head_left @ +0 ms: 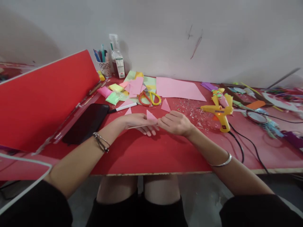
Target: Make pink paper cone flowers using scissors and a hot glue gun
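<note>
My left hand (138, 122) is over the red tabletop, its fingers reaching forward under a thin pale stick (139, 126). The stick runs along that hand toward my right hand (175, 123). Between the two hands a small pink paper triangle (151, 115) stands up at the stick; whether it is fixed there I cannot tell. My right hand is closed, its fingertips pinching at the stick's right end, largely hidden by the knuckles. Just beyond my hands lie another pink triangle (165, 105) and a partly covered pink triangle (128, 111).
A yellow glue gun (220, 114) with a cord stands at right, near scattered scraps (189, 110). Scissors (149, 98), a marker (124, 107) and a pink sheet (178, 88) lie behind. At left are a dark phone (87, 123), a red board (52, 101) and a glass bottle (117, 61).
</note>
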`<action>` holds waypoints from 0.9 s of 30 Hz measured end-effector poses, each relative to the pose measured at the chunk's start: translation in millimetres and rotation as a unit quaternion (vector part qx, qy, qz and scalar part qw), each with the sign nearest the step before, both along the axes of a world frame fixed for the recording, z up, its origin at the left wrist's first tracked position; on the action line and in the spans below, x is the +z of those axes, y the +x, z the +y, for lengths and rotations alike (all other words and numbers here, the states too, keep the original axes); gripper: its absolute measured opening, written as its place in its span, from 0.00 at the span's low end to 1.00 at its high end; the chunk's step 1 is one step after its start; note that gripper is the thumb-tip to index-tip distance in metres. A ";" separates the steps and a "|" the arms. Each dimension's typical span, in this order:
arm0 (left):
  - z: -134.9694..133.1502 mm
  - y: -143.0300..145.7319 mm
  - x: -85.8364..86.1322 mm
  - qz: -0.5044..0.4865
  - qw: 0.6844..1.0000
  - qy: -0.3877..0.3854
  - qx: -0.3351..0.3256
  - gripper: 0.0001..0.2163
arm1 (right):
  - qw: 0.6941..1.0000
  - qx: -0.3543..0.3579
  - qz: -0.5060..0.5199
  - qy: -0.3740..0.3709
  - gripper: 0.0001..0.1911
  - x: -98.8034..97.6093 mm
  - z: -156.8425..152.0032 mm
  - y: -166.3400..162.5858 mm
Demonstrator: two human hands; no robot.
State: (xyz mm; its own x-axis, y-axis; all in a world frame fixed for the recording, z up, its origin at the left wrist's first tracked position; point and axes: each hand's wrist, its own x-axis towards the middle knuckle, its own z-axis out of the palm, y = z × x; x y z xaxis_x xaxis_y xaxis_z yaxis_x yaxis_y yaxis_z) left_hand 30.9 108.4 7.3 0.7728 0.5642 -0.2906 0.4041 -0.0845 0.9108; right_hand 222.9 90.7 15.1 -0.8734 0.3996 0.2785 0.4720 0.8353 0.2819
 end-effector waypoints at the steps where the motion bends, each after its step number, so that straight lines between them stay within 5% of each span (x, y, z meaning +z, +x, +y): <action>1: -0.5 1.1 -1.0 -0.010 1.000 -0.004 0.025 0.17 | 1.000 0.003 -0.001 0.002 0.21 -1.0 1.1 -1.1; 8: -6.5 3.3 -1.3 -0.012 0.984 0.129 0.119 0.16 | 0.999 -0.043 0.006 0.026 0.20 -6.1 4.3 -2.1; 17: -8.7 1.0 -3.0 0.038 0.966 0.226 0.123 0.20 | 0.997 -0.076 0.008 0.001 0.30 -11.6 7.8 0.3; 22: -9.2 -0.4 -1.3 0.051 0.960 0.262 0.084 0.18 | 0.990 -0.117 -0.023 -0.080 0.33 -10.9 7.4 1.1; 27: -10.4 -3.1 -0.2 0.075 0.944 0.320 0.027 0.18 | 0.962 -0.136 0.004 -0.237 0.25 -5.8 6.4 0.0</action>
State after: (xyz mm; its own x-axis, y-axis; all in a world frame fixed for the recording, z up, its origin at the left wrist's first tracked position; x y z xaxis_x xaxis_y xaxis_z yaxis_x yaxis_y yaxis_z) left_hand 27.8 98.0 7.1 0.7148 0.6990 0.0196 0.5441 -0.5736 0.6124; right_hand 222.9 97.0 9.3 -0.7180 0.6960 0.0141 0.6911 0.7151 -0.1049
